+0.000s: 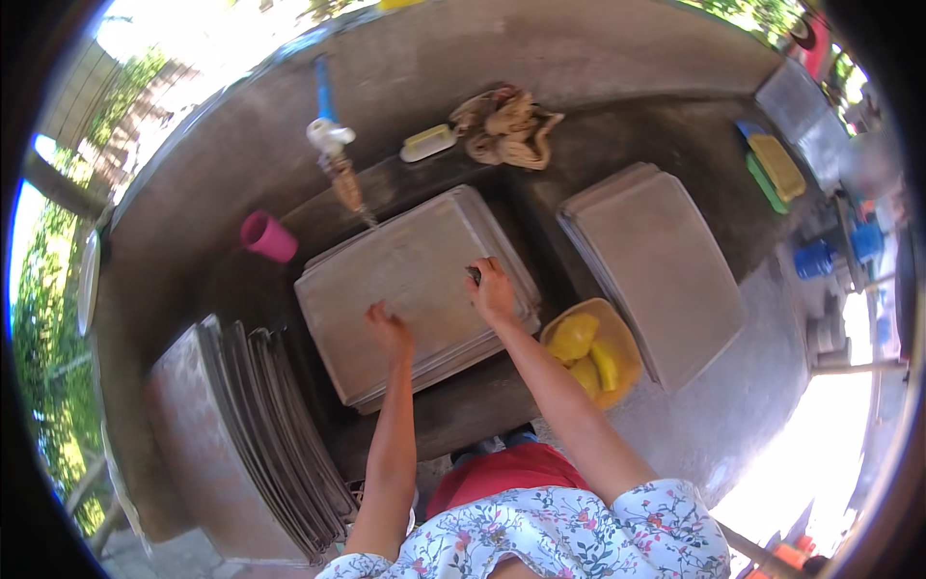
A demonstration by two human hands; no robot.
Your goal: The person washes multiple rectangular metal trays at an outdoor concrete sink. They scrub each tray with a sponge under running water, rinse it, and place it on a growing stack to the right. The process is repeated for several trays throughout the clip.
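Note:
A stack of flat metal baking trays [415, 280] lies in the sink basin in front of me. My right hand [494, 294] is closed on a small dark object [474, 274] over the right part of the top tray; its exact kind is not clear. Fingers apart and holding nothing, my left hand [389, 326] hovers over or rests on the same tray; I cannot tell whether it touches. Above the tray's far edge is a tap [331, 138] on a blue pipe, with what looks like a thin stream of water below it.
More trays [656, 270] are stacked on the right ledge, and several [231, 434] stand on edge at left. A yellow tub [617, 372] holds yellow pieces. A pink cup [268, 237], soap dish [428, 144] and crumpled brown cloth [511, 130] sit along the basin's rim.

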